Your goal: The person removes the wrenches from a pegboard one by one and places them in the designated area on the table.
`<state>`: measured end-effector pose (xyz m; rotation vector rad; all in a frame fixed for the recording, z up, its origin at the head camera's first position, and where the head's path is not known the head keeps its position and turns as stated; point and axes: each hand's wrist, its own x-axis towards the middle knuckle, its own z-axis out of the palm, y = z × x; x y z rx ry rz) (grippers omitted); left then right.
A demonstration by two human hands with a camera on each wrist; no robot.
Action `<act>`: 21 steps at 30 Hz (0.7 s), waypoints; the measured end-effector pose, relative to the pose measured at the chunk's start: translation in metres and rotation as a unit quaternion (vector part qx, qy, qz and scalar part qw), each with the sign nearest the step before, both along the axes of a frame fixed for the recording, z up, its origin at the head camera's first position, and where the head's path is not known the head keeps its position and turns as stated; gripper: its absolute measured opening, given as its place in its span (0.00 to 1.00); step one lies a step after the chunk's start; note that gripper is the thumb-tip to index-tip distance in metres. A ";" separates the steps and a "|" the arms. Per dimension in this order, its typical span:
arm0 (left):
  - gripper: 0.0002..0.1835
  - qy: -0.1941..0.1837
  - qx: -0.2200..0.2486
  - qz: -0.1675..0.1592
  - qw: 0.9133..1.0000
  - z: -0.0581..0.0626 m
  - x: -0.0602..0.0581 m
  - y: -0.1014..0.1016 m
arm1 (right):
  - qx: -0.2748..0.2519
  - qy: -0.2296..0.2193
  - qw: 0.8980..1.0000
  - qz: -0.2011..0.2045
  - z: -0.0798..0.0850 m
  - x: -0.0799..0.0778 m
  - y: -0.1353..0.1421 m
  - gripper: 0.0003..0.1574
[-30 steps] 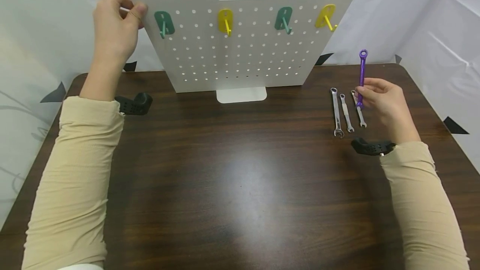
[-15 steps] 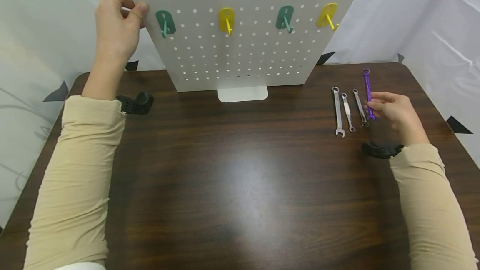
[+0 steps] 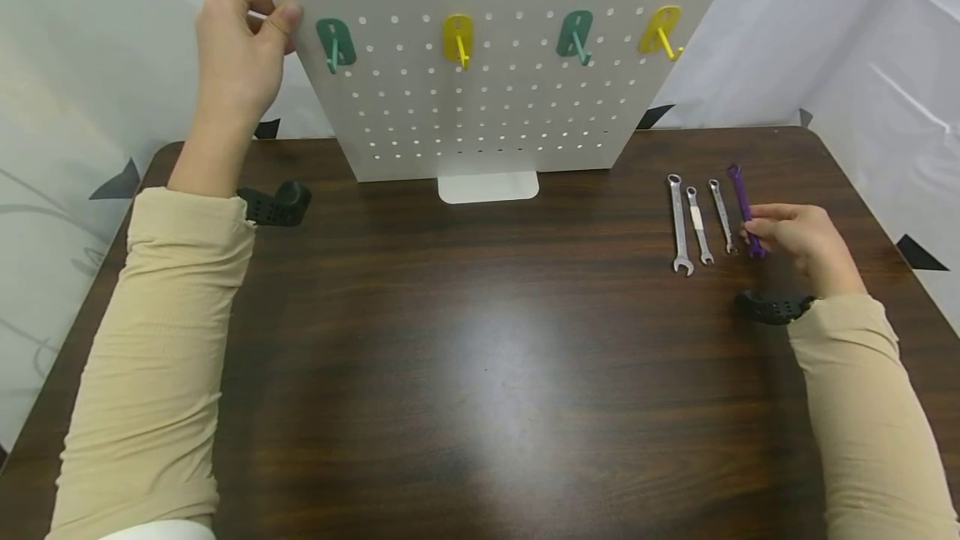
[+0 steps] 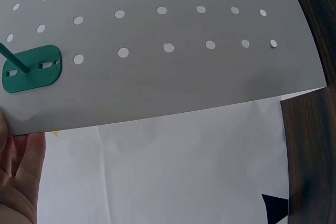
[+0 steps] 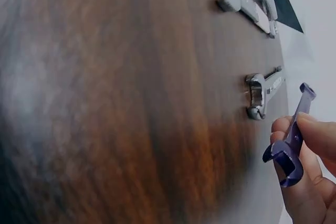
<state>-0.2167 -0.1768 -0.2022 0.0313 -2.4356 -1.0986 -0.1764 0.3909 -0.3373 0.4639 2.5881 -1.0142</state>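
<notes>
Between thumb and fingers, my right hand (image 3: 806, 240) pinches a purple combination wrench (image 3: 742, 205) low over the table's right side. In the right wrist view the open end of this purple wrench (image 5: 287, 162) points toward the camera. Just left of it lie a small silver wrench (image 3: 723, 215), a silver wrench with a white band (image 3: 700, 225) and a longer silver wrench (image 3: 679, 223), roughly parallel. My left hand (image 3: 242, 48) grips the upper left corner of a white pegboard (image 3: 480, 115); part of its fingers is hidden behind the board.
The pegboard carries a left green hook (image 3: 336, 43), a left yellow hook (image 3: 458, 38), a right green hook (image 3: 575, 35) and a right yellow hook (image 3: 660, 32), all bare. Its foot (image 3: 487, 187) rests on the dark wooden table (image 3: 420, 340). White sheeting (image 3: 862, 40) hangs behind.
My right hand has moved down and slightly right with the purple wrench, from above the small silver wrench to beside it. The left hand keeps its grip on the board.
</notes>
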 end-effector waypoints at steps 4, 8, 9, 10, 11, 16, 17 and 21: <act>0.17 -0.003 -0.001 0.000 1.000 0.000 0.000 0.000 | 0.002 0.008 1.000 0.003 -0.002 -0.001 0.001 0.36; 0.18 -0.001 -0.002 0.001 1.000 0.000 0.000 0.001 | -0.003 0.015 1.000 0.002 -0.003 0.000 0.002 0.36; 0.18 0.000 -0.001 0.001 1.000 -0.001 0.000 0.001 | -0.002 0.015 1.000 -0.002 -0.004 0.000 0.002 0.35; 0.18 0.002 0.000 0.000 1.000 -0.001 0.000 0.001 | 0.000 0.016 1.000 -0.004 -0.004 0.000 0.002 0.35; 0.18 0.004 0.000 0.000 1.000 -0.001 0.000 0.001 | -0.002 0.016 1.000 -0.004 -0.005 -0.001 0.003 0.35; 0.17 0.003 0.005 0.002 1.000 -0.001 0.000 0.000 | -0.007 0.034 0.999 -0.003 -0.007 -0.002 0.002 0.35; 0.17 0.002 0.005 0.003 1.000 -0.001 0.000 0.000 | -0.008 0.037 0.999 0.000 -0.007 -0.002 0.002 0.35; 0.18 -0.001 0.001 0.005 1.000 -0.001 0.000 0.000 | 0.008 0.050 0.999 0.002 -0.006 -0.004 -0.001 0.33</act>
